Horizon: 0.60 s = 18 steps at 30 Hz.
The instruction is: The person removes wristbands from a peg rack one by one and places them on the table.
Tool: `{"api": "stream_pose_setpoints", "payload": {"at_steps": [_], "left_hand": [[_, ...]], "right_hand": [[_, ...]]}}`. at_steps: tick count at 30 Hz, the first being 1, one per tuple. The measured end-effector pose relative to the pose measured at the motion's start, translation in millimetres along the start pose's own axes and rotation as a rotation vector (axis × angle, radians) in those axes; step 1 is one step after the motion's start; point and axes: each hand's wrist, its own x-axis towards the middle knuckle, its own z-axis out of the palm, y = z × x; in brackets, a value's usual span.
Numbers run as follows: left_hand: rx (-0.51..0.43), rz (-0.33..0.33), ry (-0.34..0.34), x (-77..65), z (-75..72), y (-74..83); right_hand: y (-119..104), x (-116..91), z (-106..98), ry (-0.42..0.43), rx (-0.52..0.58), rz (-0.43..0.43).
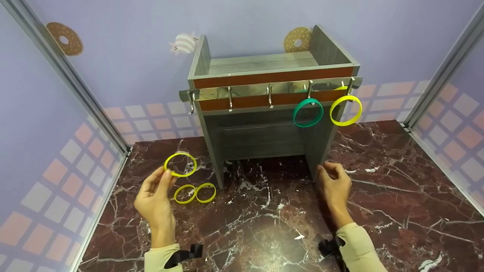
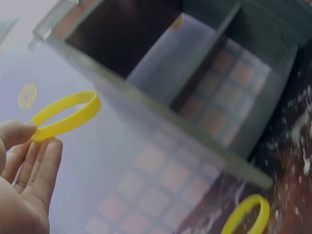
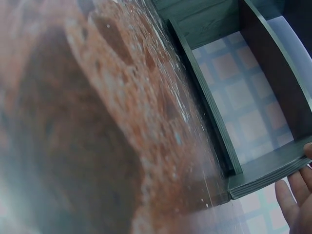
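Observation:
Between thumb and fingers, my left hand [image 1: 155, 200] pinches a yellow wristband [image 1: 180, 175], held up left of the grey wooden shelf [image 1: 215, 151]. In the left wrist view the same band slants away from the fingertips [image 2: 51, 146]. Two more yellow wristbands [image 1: 206, 202] lie side by side on the table, just beyond that hand. My right hand [image 1: 335, 187] holds the front edge of the shelf's right side panel, low down. A green wristband [image 1: 295, 115] and another yellow wristband [image 1: 346, 124] hang from the two rightmost hooks of the metal hook rail [image 1: 249, 90].
Three hooks [image 1: 230, 100] at the left and middle of the rail carry no band. The dark red marble-patterned table [image 1: 257, 226] spreads in front of the shelf. Lilac printed walls [image 1: 132, 56] stand behind and at both sides.

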Motion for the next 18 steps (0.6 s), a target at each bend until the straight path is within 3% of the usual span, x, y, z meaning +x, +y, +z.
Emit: {"api": "stream_pose_setpoints", "payload": {"at_steps": [11, 18], "left_hand": [[0.057, -0.015, 0.080, 18.8, -30.9, -16.4], [0.064, -0.061, 0.149, 25.3, -53.0, -30.6]], "right_hand": [[2, 0, 0, 0.004, -0.003, -0.020], [0, 1, 0, 0.003, -0.009, -0.012]]}}
